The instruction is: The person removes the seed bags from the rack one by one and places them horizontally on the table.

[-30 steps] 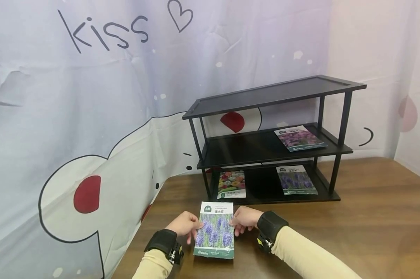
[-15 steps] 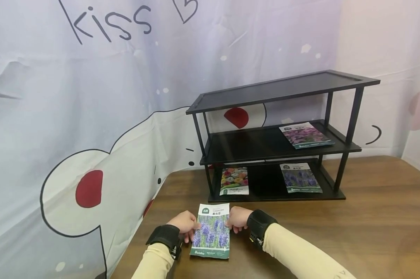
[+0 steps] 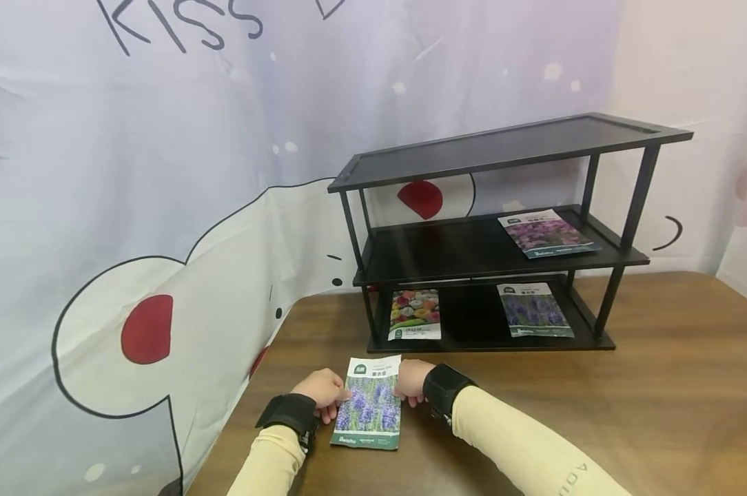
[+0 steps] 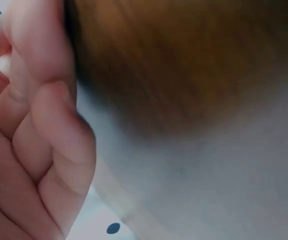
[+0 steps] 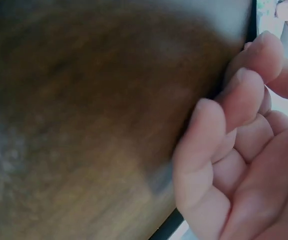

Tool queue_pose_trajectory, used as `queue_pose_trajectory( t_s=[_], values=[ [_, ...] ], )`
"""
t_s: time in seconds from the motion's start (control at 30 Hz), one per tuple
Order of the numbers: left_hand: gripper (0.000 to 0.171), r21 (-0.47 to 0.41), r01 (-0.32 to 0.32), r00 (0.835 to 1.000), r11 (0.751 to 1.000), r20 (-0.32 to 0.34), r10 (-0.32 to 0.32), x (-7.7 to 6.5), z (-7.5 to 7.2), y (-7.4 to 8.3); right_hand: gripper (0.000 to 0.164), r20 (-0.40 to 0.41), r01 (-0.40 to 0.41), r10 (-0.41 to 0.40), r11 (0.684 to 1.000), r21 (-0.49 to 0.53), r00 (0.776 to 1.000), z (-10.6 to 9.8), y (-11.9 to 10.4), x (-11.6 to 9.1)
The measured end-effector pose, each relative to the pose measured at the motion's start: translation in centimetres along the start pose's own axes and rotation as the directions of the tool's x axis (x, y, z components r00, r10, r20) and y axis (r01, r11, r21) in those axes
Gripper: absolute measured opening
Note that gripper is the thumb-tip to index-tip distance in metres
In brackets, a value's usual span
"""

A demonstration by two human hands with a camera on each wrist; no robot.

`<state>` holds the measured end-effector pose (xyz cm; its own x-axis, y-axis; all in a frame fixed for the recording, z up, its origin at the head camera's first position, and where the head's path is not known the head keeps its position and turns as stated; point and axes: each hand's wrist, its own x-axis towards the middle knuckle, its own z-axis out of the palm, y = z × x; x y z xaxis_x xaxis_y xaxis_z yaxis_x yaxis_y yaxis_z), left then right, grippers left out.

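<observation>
A seed packet printed with purple lavender-like flowers is held just in front of the black rack, its green lower edge toward me. My left hand pinches its left edge between thumb and fingers. At the right edge, my right hand grips it with curled fingers. In the left wrist view the left hand shows bent fingers close to the brown tabletop. The right wrist view shows the right hand with its fingers curled, and a sliver of the packet in the upper right corner.
A black three-tier rack stands at the table's back. Its middle shelf bears a pink-flower packet. On the bottom shelf lie a multicoloured-flower packet at left and a purple-flower packet at right. A printed curtain hangs behind the wooden table.
Both hands and the packet have shifted left in the head view, and the packet tilts slightly more. The head view itself has moved a little. Both hands keep their hold.
</observation>
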<state>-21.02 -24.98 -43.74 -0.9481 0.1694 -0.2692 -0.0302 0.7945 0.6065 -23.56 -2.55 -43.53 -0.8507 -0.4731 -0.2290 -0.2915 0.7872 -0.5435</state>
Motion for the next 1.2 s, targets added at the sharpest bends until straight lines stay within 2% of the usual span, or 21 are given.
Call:
queue_pose_trajectory(
  t_s=[0.17,0.37,0.53,0.63,0.73,0.8,0.9,0.97,1.03,1.1,1.2],
  values=[
    [0.036,-0.028,0.024,0.999,0.999,0.050,-0.023,-0.3,-0.2,-0.1,0.036,-0.026,-0.003,0.003,1.000,-0.012,1.000,0.4,0.1,-0.2],
    [0.038,-0.045,0.011,0.994,0.999,0.110,-0.006,-0.6,-0.6,0.4,0.035,-0.040,-0.006,0.007,1.000,0.022,0.999,0.2,-0.1,-1.0],
    [0.038,-0.039,-0.062,0.993,0.997,0.100,0.065,-0.4,-0.3,1.2,0.035,-0.003,-0.020,0.020,0.999,0.050,1.000,-0.2,0.6,-1.5],
    [0.038,-0.012,-0.147,0.986,0.989,0.074,0.147,-0.1,-0.5,1.8,0.033,0.011,-0.033,0.032,0.993,0.111,0.999,-2.3,0.6,-2.7],
    [0.036,-0.003,-0.234,0.972,0.972,0.038,0.234,0.1,-1.4,3.0,0.031,-0.012,-0.030,0.032,0.985,0.172,0.999,-5.3,0.8,-4.3],
    [0.036,-0.034,-0.256,0.967,0.966,0.005,0.256,0.1,-2.0,4.5,0.030,-0.034,-0.019,0.026,0.981,0.193,0.999,-7.4,1.2,-5.3],
    [0.039,-0.078,-0.301,0.953,0.951,-0.051,0.298,0.0,-2.7,7.5,0.028,-0.073,-0.009,0.026,0.976,0.216,0.997,-10.8,1.6,-7.0],
    [0.041,-0.101,-0.351,0.936,0.931,-0.078,0.344,0.0,-2.9,10.0,0.027,-0.108,-0.009,0.031,0.980,0.200,0.994,-13.1,1.7,-8.2],
    [0.042,-0.109,-0.413,0.909,0.904,-0.101,0.403,0.1,-3.0,12.9,0.026,-0.158,-0.007,0.034,0.986,0.166,0.987,-15.5,1.9,-9.6],
    [0.041,-0.130,-0.460,0.886,0.878,-0.126,0.446,0.3,-3.1,16.1,0.026,-0.237,-0.007,0.033,0.994,0.110,0.971,-17.9,2.2,-10.8],
    [0.039,-0.146,-0.497,0.865,0.855,-0.152,0.477,1.2,-3.1,21.1,0.028,-0.383,-0.022,0.020,1.000,0.000,0.923,-21.2,3.2,-12.2]
  ],
)
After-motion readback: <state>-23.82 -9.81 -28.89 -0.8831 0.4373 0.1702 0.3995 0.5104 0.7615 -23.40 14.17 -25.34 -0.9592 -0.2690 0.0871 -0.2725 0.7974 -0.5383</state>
